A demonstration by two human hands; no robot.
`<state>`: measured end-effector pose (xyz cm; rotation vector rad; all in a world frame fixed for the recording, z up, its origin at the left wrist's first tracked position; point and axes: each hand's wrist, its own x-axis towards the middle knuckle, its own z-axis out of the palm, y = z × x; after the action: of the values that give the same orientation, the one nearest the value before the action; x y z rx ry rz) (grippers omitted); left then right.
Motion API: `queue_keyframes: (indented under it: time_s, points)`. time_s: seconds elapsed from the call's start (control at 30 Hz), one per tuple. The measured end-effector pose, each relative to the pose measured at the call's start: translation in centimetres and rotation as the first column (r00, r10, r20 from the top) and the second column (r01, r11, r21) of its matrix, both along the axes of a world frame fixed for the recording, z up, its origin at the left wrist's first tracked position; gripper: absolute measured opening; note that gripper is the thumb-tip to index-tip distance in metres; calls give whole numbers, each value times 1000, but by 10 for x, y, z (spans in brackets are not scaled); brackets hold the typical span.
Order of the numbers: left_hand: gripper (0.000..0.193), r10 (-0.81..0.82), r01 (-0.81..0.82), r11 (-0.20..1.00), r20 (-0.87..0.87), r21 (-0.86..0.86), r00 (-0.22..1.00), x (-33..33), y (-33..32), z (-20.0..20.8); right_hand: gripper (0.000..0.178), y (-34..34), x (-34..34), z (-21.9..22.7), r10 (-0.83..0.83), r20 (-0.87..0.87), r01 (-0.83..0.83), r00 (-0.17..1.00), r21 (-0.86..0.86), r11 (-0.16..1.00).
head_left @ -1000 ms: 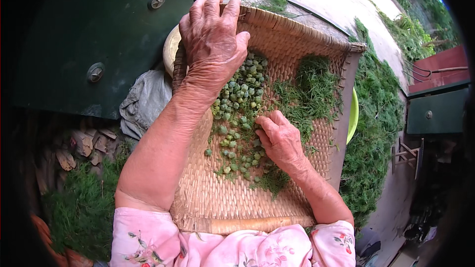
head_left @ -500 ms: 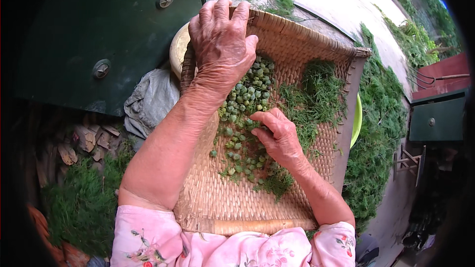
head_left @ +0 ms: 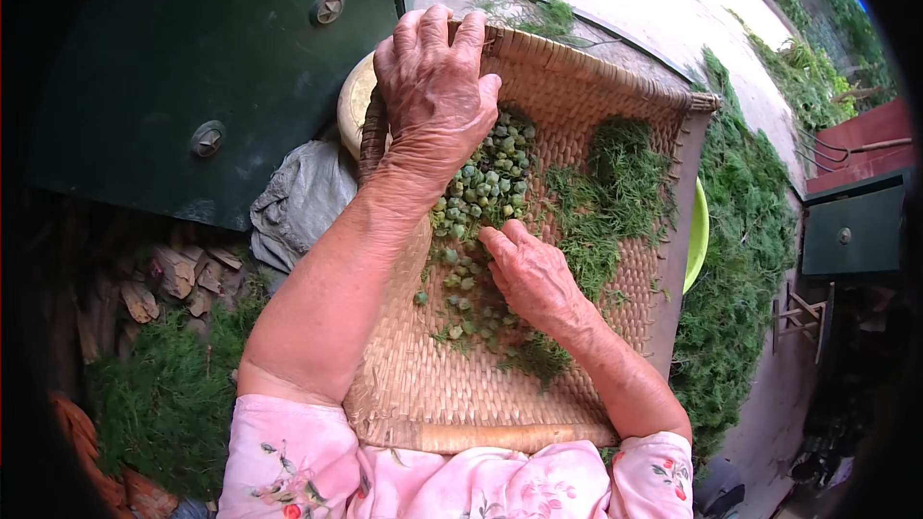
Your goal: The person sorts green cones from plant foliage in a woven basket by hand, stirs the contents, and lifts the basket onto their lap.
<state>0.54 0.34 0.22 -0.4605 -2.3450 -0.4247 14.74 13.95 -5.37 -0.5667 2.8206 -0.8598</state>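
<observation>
A woven winnowing basket (head_left: 433, 404) rests tilted against my body. My left hand (head_left: 433, 77) is hooked over its far left rim, fingers bent across the edge. Below that hand lies a heap of small round green seed cones (head_left: 481, 183), and more cones (head_left: 461, 306) are scattered nearer to me. Over the lower edge of the heap, my right hand (head_left: 529, 274) has its fingers curled in, fingertips down among the cones; whatever they pinch is hidden. Feathery green sprigs (head_left: 620, 173) lie in the basket's right part, and a smaller tuft (head_left: 540, 358) sits below my right wrist.
Cut green branches (head_left: 735, 317) cover the floor to the right, beside a lime-green basin (head_left: 698, 235). On the left are a dark green door (head_left: 135, 77), a grey sack (head_left: 303, 197), split firewood (head_left: 173, 271) and more greenery (head_left: 159, 394). A pale round container (head_left: 356, 101) stands behind the rim.
My right hand has shifted slightly left and down, its thumb and fingers drawn in from a looser pinch. My left hand keeps its place on the rim.
</observation>
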Motion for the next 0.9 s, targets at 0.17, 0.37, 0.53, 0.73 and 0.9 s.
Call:
queue_keyframes:
  time_s: [0.17, 0.37, 0.53, 0.73, 0.9]
  points:
    - [61, -9, 9, 1000, 9, 2, 1000, 4, 1, 6, 34, 13, -2, 8, -60, 70, 78, 996, -287, 955]
    - [62, 0, 0, 1000, 35, -11, 999, 4, 0, 5, 35, 40, 0, -4, 339, 609, 630, 717, -774, 60]
    - [61, 5, -4, 1000, 34, -24, 999, 4, 1, 6, 25, 29, 3, 2, 369, 575, 658, 730, -737, -154]
    - [59, -2, 2, 1000, 19, 3, 1000, 3, 2, 4, 10, 22, -1, 0, -100, 653, 614, 751, -634, 470]
    - [58, -1, 1, 1000, 26, 7, 1000, 4, 2, 5, 16, 18, 1, 10, -256, -107, 215, 961, -297, 930]
